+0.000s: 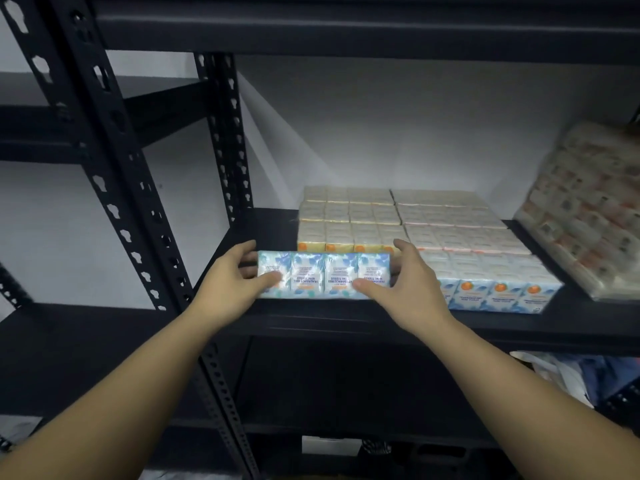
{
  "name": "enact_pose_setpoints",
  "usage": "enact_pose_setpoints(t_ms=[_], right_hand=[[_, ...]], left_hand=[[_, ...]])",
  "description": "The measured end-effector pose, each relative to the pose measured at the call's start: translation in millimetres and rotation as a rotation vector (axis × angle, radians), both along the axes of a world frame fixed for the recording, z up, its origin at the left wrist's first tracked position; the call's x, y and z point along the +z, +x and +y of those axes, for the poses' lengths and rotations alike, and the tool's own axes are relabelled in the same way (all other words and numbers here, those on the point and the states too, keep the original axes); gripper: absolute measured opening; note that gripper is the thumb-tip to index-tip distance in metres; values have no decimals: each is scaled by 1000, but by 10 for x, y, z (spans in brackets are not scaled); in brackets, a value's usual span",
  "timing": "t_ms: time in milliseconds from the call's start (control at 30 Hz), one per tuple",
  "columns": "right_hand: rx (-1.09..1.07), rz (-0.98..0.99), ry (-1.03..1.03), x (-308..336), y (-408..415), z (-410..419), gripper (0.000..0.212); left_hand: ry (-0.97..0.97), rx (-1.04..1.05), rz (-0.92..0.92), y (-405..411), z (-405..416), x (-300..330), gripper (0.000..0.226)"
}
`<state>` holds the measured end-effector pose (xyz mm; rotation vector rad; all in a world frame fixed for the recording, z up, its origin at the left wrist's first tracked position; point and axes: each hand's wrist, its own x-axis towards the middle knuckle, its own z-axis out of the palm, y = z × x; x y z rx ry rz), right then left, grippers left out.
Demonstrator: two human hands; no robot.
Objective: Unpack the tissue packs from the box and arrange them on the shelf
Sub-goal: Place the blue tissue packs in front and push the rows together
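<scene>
**Blue pack going onto the shelf, front row**

Fingers (pixel 263 277) of the left hand (pixel 232 282) curled round the left end of a blue tissue pack (pixel 323 274), thumb across its near face; right hand (pixel 405 282) clamped on the right end likewise, thumb on the front, fingers reaching over the top. Pack held level at centre frame, at the front edge of the black shelf (pixel 346 317), just ahead of the yellow packs (pixel 346 220) and directly left of the blue row (pixel 498 292) already laid at centre right.

Step in hand, by the look of it: placing, not fetching. Next move likely calls for setting the pack flat, sliding it snug against the yellow packs behind and flush with the blue row beside, then letting go with both hands.

Hard to tell whether the pack already rests on the board or hangs just above it. Box nowhere in frame. Wrapped bundle (pixel 588 209) at the right edge blurred and cut off; print on the packs too small to read. Lower shelf dark, contents at lower right unclear.
</scene>
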<state>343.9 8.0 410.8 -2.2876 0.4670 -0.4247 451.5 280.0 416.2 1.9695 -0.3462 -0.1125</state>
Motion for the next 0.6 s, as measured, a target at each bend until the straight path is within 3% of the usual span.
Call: enact_pose_setpoints(t_ms=[67,200,233,333,400,500,600], right_hand=[[0,-9,32,-61,-17,-39,105],[-28,5,101,-13,-38,-52,55],[-31,25,75,24,-40,-45,54],[-22,73,38,63,-18,-20,73],[-18,72,55,27,4,-38,72],[-6,45,72,-19,2,-47,70],[-33,-75,142,10,-20,-15,49]], left_hand=[[-45,-25,10,-17,16,-58,69],[-98,31,41,-9,3,-86,38],[-66,54,50,3,-3,-66,33],[125,75,109,8,-44,18,50],[227,59,88,-1,-77,46,50],[204,38,24,-9,-72,64,32],[48,35,-15,8,-80,100,6]])
